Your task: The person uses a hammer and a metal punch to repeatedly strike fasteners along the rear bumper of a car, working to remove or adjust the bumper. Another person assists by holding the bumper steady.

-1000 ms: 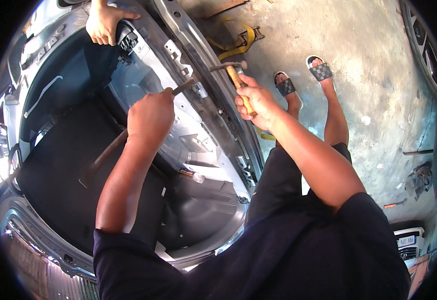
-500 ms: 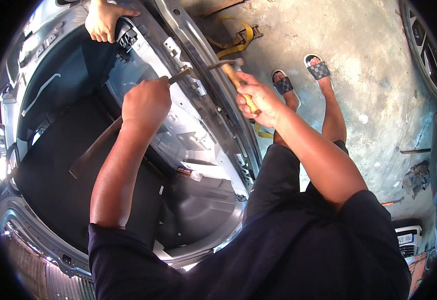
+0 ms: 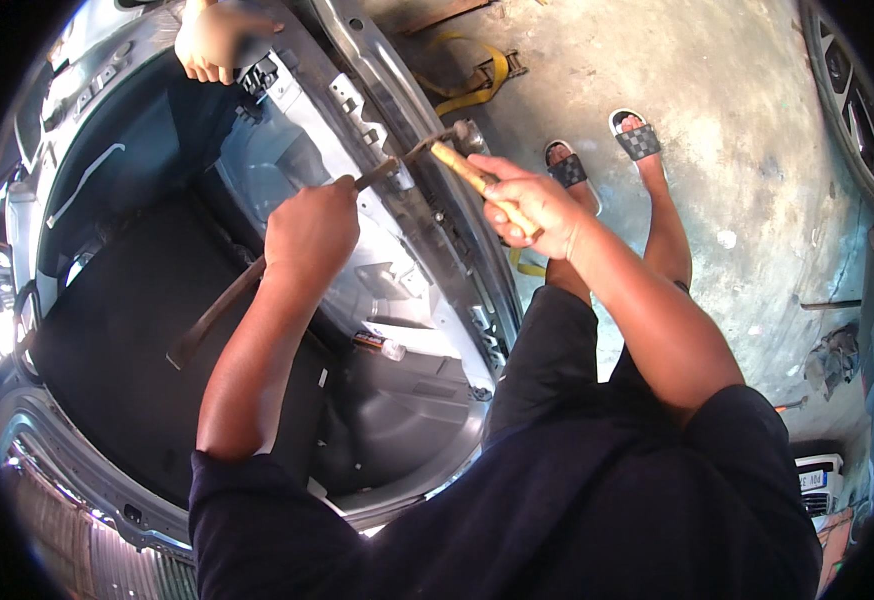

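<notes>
My left hand (image 3: 312, 232) is closed around a long, rusty pry bar (image 3: 219, 310). One flattened end hangs over the dark floor of the open car boot; the other reaches the bare metal rear panel (image 3: 419, 235). In my closed right hand (image 3: 539, 212) is a hammer (image 3: 469, 172) by its light wooden handle. Its head is beside the bar's far end, above the panel's outer edge; whether they touch I cannot tell. Another person's hand (image 3: 202, 48) rests on the panel's far corner, partly blurred.
A small bottle (image 3: 379, 345) lies inside the boot near the panel. On the concrete floor (image 3: 727, 180) are a yellow ratchet strap (image 3: 497, 75) and a crumpled dark rag (image 3: 835, 360). My sandalled feet stand right of the car. A wheel (image 3: 857, 110) is at the far right.
My left hand and the pry bar have shifted right and slightly nearer. My right hand has moved right and slightly nearer; the hammer's head is now close to the bar's end.
</notes>
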### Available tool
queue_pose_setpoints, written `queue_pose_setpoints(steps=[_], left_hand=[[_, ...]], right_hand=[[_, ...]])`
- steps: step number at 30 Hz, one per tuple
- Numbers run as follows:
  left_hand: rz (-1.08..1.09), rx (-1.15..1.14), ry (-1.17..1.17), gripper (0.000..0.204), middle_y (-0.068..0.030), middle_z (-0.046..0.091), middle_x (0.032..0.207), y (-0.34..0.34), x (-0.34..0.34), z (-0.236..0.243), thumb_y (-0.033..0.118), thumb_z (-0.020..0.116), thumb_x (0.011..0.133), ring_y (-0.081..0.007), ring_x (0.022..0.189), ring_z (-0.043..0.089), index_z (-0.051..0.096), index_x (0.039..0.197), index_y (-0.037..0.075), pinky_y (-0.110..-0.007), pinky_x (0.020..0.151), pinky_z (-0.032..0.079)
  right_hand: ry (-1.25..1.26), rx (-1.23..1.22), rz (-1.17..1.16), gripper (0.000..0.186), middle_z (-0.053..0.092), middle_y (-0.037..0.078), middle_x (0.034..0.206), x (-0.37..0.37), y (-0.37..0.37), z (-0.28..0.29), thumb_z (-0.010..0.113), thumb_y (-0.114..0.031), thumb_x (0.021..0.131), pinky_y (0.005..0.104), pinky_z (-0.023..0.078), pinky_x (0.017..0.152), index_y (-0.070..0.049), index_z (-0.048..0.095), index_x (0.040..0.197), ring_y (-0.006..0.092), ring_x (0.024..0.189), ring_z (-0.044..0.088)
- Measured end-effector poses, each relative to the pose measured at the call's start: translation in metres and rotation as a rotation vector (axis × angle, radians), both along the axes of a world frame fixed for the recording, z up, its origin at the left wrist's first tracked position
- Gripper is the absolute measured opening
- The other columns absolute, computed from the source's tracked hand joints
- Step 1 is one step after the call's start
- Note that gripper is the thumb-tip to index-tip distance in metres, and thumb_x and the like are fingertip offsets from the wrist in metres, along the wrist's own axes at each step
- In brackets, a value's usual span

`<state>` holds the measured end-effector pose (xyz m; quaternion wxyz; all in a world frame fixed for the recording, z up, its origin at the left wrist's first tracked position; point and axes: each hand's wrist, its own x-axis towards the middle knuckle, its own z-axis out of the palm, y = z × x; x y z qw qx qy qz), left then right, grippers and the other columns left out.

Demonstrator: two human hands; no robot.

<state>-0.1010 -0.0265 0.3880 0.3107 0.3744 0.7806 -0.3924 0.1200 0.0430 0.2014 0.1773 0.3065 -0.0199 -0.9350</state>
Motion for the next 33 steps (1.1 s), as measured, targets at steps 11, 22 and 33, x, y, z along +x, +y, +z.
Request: queue_pose_setpoints(steps=[11, 22, 33], left_hand=[[0.002, -0.114, -0.017, 0.028, -0.0210, 0.076, 0.102, 0.015, 0.004, -0.004, 0.021, 0.049, 0.103, -0.0451, 0.095, 0.074, 0.073, 0.113, 0.009, -0.055, 0.085, 0.059], [0.071, -0.112, 0.045, 0.031, -0.0218, 0.076, 0.114, 0.026, 0.012, -0.006, 0.013, 0.053, 0.095, -0.0468, 0.107, 0.074, 0.079, 0.111, 0.007, -0.052, 0.093, 0.060], [0.750, 0.127, -0.190, 0.043, -0.0257, 0.076, 0.104, -0.040, 0.043, 0.012, 0.043, 0.050, 0.109, -0.0414, 0.101, 0.075, 0.077, 0.120, 0.012, -0.052, 0.089, 0.059]], right_hand=[[-0.113, 0.011, -0.087, 0.061, 0.054, 0.004, 0.077, 0.001, -0.010, 0.009, 0.057, -0.021, 0.104, 0.0264, 0.036, 0.044, -0.022, 0.039, 0.162, 0.0120, 0.054, 0.047], [-0.036, 0.103, 0.019, 0.063, 0.054, 0.004, 0.078, 0.018, -0.001, 0.004, 0.055, -0.022, 0.106, 0.0259, 0.033, 0.043, -0.023, 0.032, 0.165, 0.0120, 0.052, 0.044], [0.163, 0.247, 0.054, 0.070, 0.058, 0.004, 0.084, 0.052, 0.065, 0.027, 0.067, -0.016, 0.101, 0.0259, 0.045, 0.053, -0.021, 0.035, 0.164, 0.0124, 0.064, 0.056]])
